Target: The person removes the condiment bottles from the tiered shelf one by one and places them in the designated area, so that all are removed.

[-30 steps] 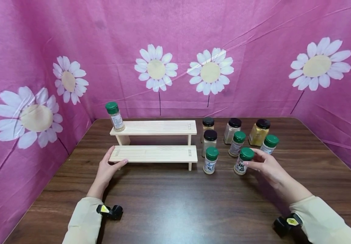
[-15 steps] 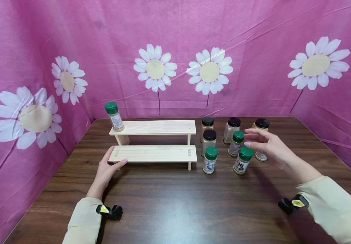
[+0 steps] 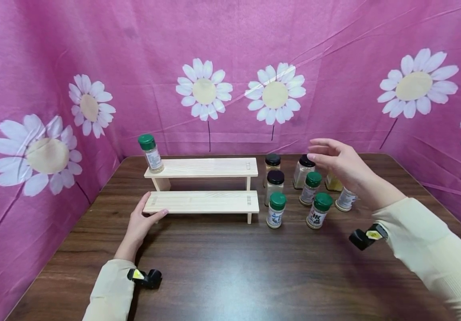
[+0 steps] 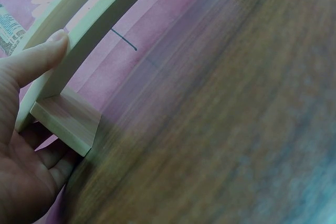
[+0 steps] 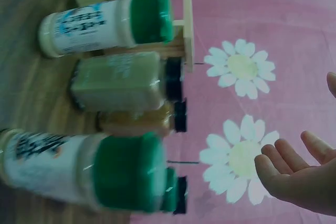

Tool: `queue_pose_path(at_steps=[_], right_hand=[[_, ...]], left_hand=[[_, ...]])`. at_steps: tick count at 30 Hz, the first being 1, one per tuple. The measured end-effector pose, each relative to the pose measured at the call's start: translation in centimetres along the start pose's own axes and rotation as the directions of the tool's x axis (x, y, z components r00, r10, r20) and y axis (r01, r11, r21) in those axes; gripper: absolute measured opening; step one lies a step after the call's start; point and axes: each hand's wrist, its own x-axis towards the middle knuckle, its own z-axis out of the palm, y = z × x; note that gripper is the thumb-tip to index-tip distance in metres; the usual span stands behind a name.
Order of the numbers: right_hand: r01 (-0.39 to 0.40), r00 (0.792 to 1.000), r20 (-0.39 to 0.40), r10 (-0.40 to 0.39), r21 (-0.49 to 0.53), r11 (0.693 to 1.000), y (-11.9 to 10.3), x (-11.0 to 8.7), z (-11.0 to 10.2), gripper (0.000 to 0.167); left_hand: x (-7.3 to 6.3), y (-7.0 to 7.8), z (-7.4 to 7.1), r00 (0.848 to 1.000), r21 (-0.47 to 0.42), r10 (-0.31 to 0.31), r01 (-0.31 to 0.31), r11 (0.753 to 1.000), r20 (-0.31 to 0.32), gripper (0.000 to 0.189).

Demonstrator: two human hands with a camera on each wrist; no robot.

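Observation:
A two-tier wooden rack [image 3: 202, 203] stands at left centre. My left hand [image 3: 139, 227] grips the left end of its lower tier; the thumb [image 4: 44, 59] lies on the board, with fingers around the end by the leg. One green-capped spice jar [image 3: 152, 156] stands on the upper tier's left end. My right hand [image 3: 344, 167] hovers over the jars at the right, fingers apart and holding nothing. Nearest it are a black-capped jar [image 3: 303, 174], a yellow-filled jar [image 3: 333, 183] and a green-capped jar [image 3: 345, 199], the last two partly hidden by it.
Two black-capped jars, a rear one [image 3: 271, 167] and a nearer one [image 3: 274, 187], stand right of the rack. Green-capped jars stand at the front [image 3: 276, 211], front right [image 3: 317, 214] and behind that [image 3: 309, 189]. A pink flowered cloth [image 3: 230, 89] hangs behind the table [image 3: 214, 267].
My right hand has left the front right green-capped jar and risen back over the rear jars. The left hand keeps its grip on the rack, and the jars stand where they were.

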Motion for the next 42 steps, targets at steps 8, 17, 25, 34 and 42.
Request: queue_pose_path(at_steps=[8,17,25,34,42], right_hand=[[-0.008,1.0,-0.005,0.008,-0.046,0.999,-2.3,2.8,2.4,0.058],[0.047,0.998,0.052,-0.044,-0.068,0.997,-3.8,5.5,5.9,0.057],[0.068,0.995,0.071,-0.064,-0.062,0.996,-5.0,7.3,9.0,0.056],[0.001,0.998,0.07,0.002,-0.043,0.999,-6.2,8.8,12.5,0.058],[-0.01,0.999,0.047,0.01,-0.011,1.0,-6.1,9.6,15.7,0.055]], left_hand=[[0.0,0.0,0.0,1.0,0.008,-0.007,0.007,1.0,0.007,0.081],[-0.1,0.0,0.0,1.0,0.0,-0.004,0.004,1.0,0.004,0.08],[-0.1,0.1,0.0,1.0,0.001,0.0,0.0,1.0,0.003,0.081],[-0.2,-0.2,0.2,1.0,-0.004,0.005,-0.005,1.0,-0.006,0.08],[0.0,-0.3,0.1,1.0,-0.005,0.01,-0.01,1.0,-0.012,0.081]])
